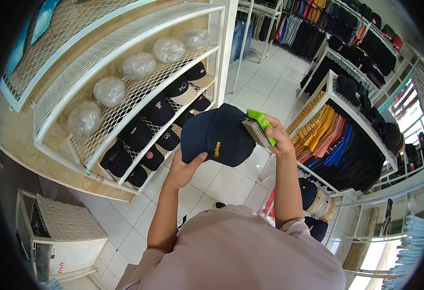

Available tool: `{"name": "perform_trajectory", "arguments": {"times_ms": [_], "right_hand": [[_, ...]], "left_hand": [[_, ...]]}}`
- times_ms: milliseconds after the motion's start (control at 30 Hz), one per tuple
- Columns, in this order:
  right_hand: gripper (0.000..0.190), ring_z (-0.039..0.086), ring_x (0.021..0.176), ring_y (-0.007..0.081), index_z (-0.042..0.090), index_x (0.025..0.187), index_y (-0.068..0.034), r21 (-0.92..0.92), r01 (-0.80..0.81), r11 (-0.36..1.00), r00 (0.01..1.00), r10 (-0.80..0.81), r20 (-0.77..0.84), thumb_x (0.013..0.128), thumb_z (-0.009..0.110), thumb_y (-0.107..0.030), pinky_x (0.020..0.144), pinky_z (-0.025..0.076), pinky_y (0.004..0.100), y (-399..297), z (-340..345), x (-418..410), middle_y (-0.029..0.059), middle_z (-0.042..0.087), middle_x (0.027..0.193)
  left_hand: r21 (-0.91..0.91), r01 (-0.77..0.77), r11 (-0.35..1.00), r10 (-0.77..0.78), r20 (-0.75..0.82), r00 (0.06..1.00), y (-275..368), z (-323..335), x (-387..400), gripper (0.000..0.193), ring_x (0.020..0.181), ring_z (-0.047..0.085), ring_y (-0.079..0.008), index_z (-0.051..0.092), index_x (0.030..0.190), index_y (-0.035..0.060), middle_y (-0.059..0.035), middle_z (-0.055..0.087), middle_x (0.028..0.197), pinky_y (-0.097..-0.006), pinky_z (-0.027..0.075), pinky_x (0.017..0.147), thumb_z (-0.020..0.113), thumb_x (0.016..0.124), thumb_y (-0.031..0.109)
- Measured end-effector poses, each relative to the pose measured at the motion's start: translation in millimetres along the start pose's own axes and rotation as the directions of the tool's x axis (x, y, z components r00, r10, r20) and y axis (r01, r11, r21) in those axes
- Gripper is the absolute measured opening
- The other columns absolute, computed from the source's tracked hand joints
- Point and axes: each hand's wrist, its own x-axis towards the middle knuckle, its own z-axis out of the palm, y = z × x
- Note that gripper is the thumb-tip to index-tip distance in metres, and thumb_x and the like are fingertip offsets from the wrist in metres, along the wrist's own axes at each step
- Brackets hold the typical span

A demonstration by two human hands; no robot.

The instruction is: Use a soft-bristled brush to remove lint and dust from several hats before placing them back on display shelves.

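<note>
A navy baseball cap (pixel 217 136) with yellow lettering is held up in front of me, over the tiled floor. My left hand (pixel 187 166) grips its lower left edge, the thumb lying on top of the fabric. In my right hand (pixel 278 137) is a brush with a bright green plastic handle (pixel 260 121) and pale bristles (pixel 256 133). The bristles are at the cap's right side; whether they press on the fabric I cannot tell.
On my left, a white wire-mesh rack (pixel 219 50) holds dark caps (pixel 157 108) and clear plastic-wrapped balls (pixel 139 66). Garment racks with yellow, pink and blue shirts (pixel 315 139) stand on the right. A white cabinet (pixel 70 250) is at the lower left.
</note>
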Motion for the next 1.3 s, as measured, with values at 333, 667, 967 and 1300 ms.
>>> {"name": "perform_trajectory", "arguments": {"times_ms": [333, 667, 967, 1300], "right_hand": [[0.056, 0.066, 0.110, 0.0177, 0.063, 0.133, 0.004, -0.272, 0.004, 0.962, 0.998, 0.015, 0.068, 0.079, 0.074, -0.006, 0.100, 0.050, 0.0290, -18.8, 10.5, 21.2, 0.0120, 0.071, 0.122], [0.066, 0.066, 0.105, 0.0266, 0.064, 0.138, -0.008, -0.959, 0.128, 0.253, 0.978, -0.192, 0.080, 0.076, 0.086, -0.016, 0.097, 0.049, 0.0379, -20.4, 90.2, 35.1, 0.0144, 0.071, 0.111], [0.063, 0.060, 0.103, 0.0384, 0.062, 0.139, -0.008, -0.998, 0.049, 0.041, 0.884, -0.467, 0.024, 0.081, 0.083, -0.019, 0.092, 0.049, 0.0432, 40.3, 107.2, 32.8, 0.0220, 0.064, 0.113], [0.054, 0.061, 0.100, 0.0356, 0.065, 0.137, -0.008, -0.970, -0.051, 0.239, 0.882, -0.445, -0.156, 0.086, 0.080, -0.017, 0.093, 0.049, 0.0409, 49.5, 88.1, 44.5, 0.0211, 0.065, 0.108]], "left_hand": [[-0.740, 0.279, 0.613, -0.180, 0.213, 0.960, -2.5, 9.1, 1.2, 0.061, 0.118, 0.065, -0.0254, 0.047, 0.145, -0.0044, -0.0147, 0.064, 0.134, -0.0371, 0.049, 0.106, 0.047, 0.106, 0.043], [-0.558, 0.359, 0.748, -0.273, 0.234, 0.933, 2.1, 10.6, -0.3, 0.063, 0.112, 0.067, -0.0219, 0.048, 0.143, -0.0024, -0.0128, 0.065, 0.125, -0.0349, 0.055, 0.099, 0.065, 0.083, -0.008], [-0.315, 0.183, 0.931, -0.152, 0.121, 0.981, -9.9, 19.7, -8.3, 0.069, 0.112, 0.061, -0.0146, 0.045, 0.145, 0.0001, -0.0059, 0.060, 0.123, -0.0295, 0.048, 0.100, 0.052, 0.077, -0.012], [-0.397, 0.162, 0.903, -0.155, 0.051, 0.987, -12.0, 5.7, -21.1, 0.077, 0.118, 0.061, -0.0161, 0.042, 0.151, 0.0017, -0.0067, 0.062, 0.129, -0.0329, 0.046, 0.107, 0.062, 0.078, -0.013]]}}
